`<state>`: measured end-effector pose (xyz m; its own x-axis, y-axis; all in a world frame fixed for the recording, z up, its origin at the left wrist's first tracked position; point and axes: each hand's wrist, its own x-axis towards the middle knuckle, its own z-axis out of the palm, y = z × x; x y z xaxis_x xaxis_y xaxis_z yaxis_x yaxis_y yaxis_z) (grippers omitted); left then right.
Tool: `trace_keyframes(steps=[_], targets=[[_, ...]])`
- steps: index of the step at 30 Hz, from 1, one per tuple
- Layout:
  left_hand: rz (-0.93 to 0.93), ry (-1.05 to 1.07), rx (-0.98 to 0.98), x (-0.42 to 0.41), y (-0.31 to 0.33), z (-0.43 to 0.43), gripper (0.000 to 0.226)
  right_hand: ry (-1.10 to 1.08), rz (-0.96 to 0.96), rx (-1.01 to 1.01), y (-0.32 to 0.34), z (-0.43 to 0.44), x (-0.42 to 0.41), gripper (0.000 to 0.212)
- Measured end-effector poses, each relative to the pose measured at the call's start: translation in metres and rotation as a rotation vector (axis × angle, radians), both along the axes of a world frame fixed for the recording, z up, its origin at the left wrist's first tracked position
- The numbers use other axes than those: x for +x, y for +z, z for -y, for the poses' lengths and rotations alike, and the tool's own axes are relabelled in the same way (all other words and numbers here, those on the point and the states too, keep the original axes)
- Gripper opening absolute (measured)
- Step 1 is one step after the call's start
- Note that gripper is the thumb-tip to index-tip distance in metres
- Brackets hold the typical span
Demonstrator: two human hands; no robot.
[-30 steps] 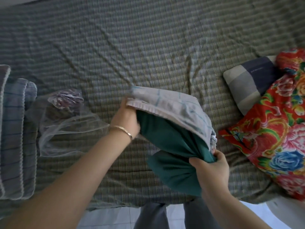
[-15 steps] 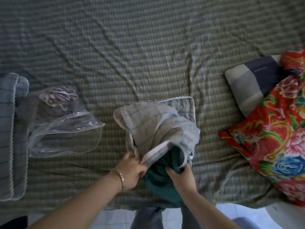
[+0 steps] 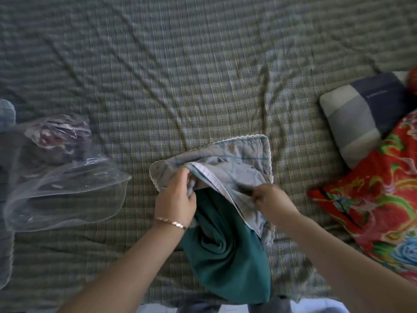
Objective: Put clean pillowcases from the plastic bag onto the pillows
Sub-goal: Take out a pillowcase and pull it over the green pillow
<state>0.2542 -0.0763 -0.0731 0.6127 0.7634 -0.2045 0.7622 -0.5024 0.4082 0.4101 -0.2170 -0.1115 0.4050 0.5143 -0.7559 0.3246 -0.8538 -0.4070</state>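
On the checked green-grey cotton bedsheet, a crumpled clear plastic bag lies left of the teal fabric pillow, out of the way. A pale blue-checked, lace-edged pillowcase covers that pillow's far end only (near half bare). Left hand and blurred right hand, fingers curled, grip the case's hem either side of the pillow, apparently spreading it.

A bedroom in a home, seen from the edge of a bed; a wrinkled green plaid sheet covers the mattress across most of the view; a grey-and-navy pillow lies at the right, partly under a red floral quilt; folded blue checked bedding sits at the left edge; pale floor shows below the mattress.
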Motion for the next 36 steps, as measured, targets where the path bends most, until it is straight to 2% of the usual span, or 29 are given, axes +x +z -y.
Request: trace_keyframes(steps=[3,4,6,7,8,9,11,13,15,17,18,20,21,23,25,26,28,32,36], targets=[[0.206,-0.033,0.1,0.007,0.006,-0.002,0.026,-0.216,-0.107,0.108,0.0,0.007,0.01,0.03],[0.29,-0.053,0.05,0.007,0.007,0.0,0.024,-0.296,-0.138,0.12,0.001,0.012,0.014,0.03],[0.406,-0.095,-0.235,0.006,0.015,0.011,0.027,-0.296,-0.167,0.101,0.007,0.025,0.017,0.025],[0.387,-0.162,-0.392,0.004,0.019,0.018,0.032,-0.213,-0.159,0.065,0.01,0.034,0.017,0.024],[0.308,-0.27,-0.465,0.004,0.026,0.024,0.041,-0.099,-0.145,0.02,0.015,0.045,0.017,0.026],[0.153,-0.383,-0.456,0.004,0.029,0.026,0.053,0.022,-0.133,-0.029,0.022,0.055,0.015,0.028],[-0.289,-0.543,-0.397,0.0,0.022,0.021,0.068,0.181,-0.178,-0.17,0.031,0.074,0.016,0.029],[-0.696,-0.651,-0.462,-0.003,0.014,0.014,0.047,0.263,-0.269,-0.327,0.032,0.08,0.01,0.024],[-0.862,-0.75,-0.619,-0.003,0.008,0.018,0.026,0.454,-0.244,-0.41,0.029,0.074,0.003,0.029],[-0.763,-0.521,-0.869,0.007,0.009,0.016,0.024,0.56,-0.182,-0.39,0.022,0.066,-0.004,0.033],[-0.638,-0.345,-0.895,0.016,0.01,0.009,0.027,0.526,-0.155,-0.35,0.018,0.064,-0.005,0.033],[-0.397,-0.099,-0.73,0.032,0.001,-0.009,0.022,0.283,-0.042,-0.227,0.008,0.065,-0.004,0.029],[-0.389,-0.078,-0.625,0.037,-0.007,-0.012,0.024,0.147,0.034,-0.153,0.002,0.067,-0.005,0.028],[-0.513,-0.082,-0.548,0.039,-0.022,-0.005,0.038,-0.053,0.101,-0.046,-0.009,0.068,-0.008,0.035],[-0.543,-0.053,-0.579,0.038,-0.038,0.017,0.028,-0.181,0.082,-0.053,-0.018,0.067,-0.009,0.048],[-0.516,-0.035,-0.561,0.038,-0.041,0.028,0.02,-0.22,0.073,-0.065,-0.023,0.067,-0.01,0.047],[-0.447,-0.002,-0.473,0.034,-0.042,0.042,0.017,-0.247,0.074,-0.06,-0.029,0.068,-0.01,0.038],[-0.296,0.072,-0.291,0.03,-0.032,0.046,0.023,-0.277,0.107,0.013,-0.032,0.08,-0.001,0.016],[-0.283,0.113,-0.329,0.029,-0.022,0.041,0.024,-0.231,0.133,0.085,-0.027,0.092,0.014,0.017]])
